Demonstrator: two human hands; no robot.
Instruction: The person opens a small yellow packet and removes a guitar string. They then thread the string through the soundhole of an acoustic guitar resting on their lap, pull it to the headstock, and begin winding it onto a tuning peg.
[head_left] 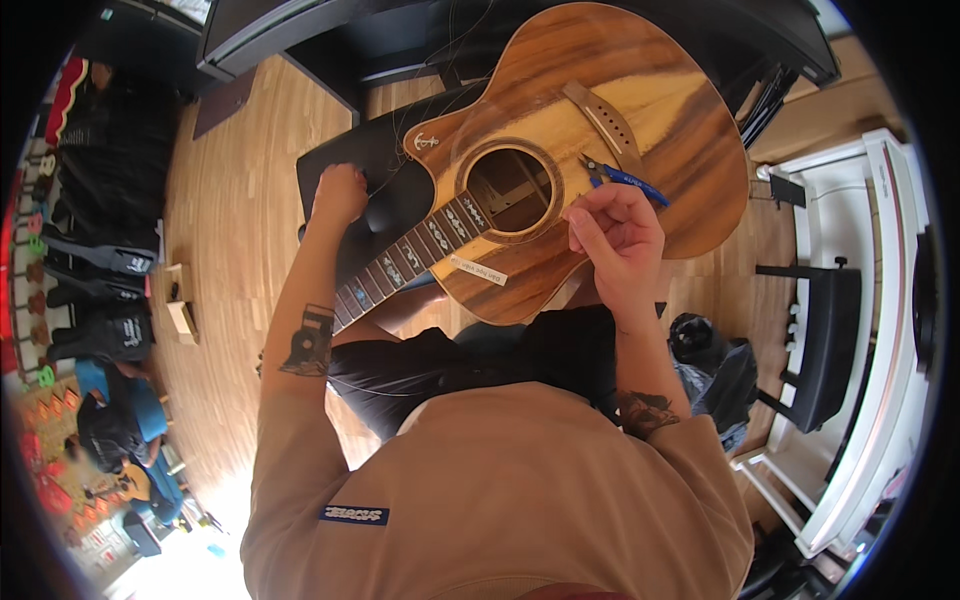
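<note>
1. Your right hand (618, 240) is curled shut on blue-handled pliers (620, 178), whose jaws point toward the bridge (604, 122) of the guitar (590, 140).
2. Your left hand (340, 192) is closed in a loose fist just beyond the neck (400, 265), resting on a black bench (350, 170). I cannot tell whether it holds anything; thin dark strings seem to trail near it.
3. The guitar lies face up across your lap and the bench, body to your right, neck running down to your left. No strings show over the soundhole (508, 185), so I judge you to be in the middle of string work at the bridge, with the pins not yet dealt with.
4. The next move, as I read it, calls for a steady, small grip with the pliers close to the bridge, keeping the jaws off the glossy top.
5. A narrow white paper strip (478, 269) lies slanted on the body just below the fingerboard end.
6. A small white anchor mark (426, 142) sits on the upper shoulder.
7. A small blue rectangular patch (354, 514) is sewn on your tan shirt.
8. Two small cardboard boxes (180, 300) stand on the wooden floor (230, 230) to your left.
</note>
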